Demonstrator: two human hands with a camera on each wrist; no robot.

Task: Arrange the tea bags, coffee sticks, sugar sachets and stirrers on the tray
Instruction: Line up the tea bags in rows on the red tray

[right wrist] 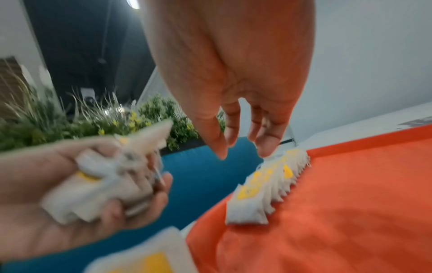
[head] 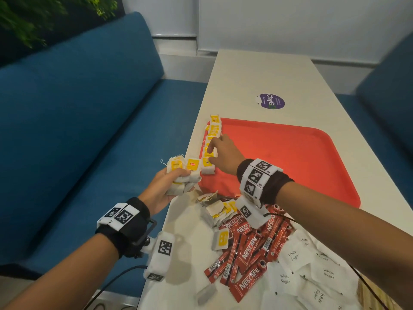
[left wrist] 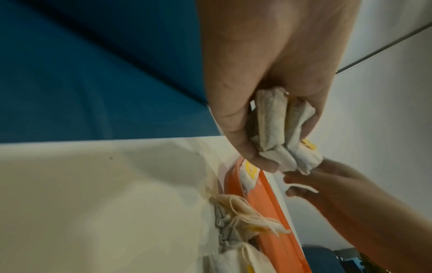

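A red tray (head: 290, 157) lies on the white table (head: 263, 72). Along its left edge runs a row of tea bags (head: 211, 139) with yellow tags, also seen as overlapping tea bags (right wrist: 264, 186) in the right wrist view. My right hand (head: 220, 151) hovers over that row, fingers relaxed and holding nothing. My left hand (head: 165, 186) grips a bunch of tea bags (head: 182, 173) just left of the tray's near corner; the bunch of tea bags (left wrist: 280, 129) shows in its fist. Red coffee sticks (head: 245, 249) and white sugar sachets (head: 312, 271) lie heaped near me.
Loose tea bags (head: 218, 211) lie between the tray and the coffee sticks. A purple round sticker (head: 271, 101) sits on the table beyond the tray. Blue sofa seats (head: 78, 130) flank the table on both sides. Most of the tray's surface is bare.
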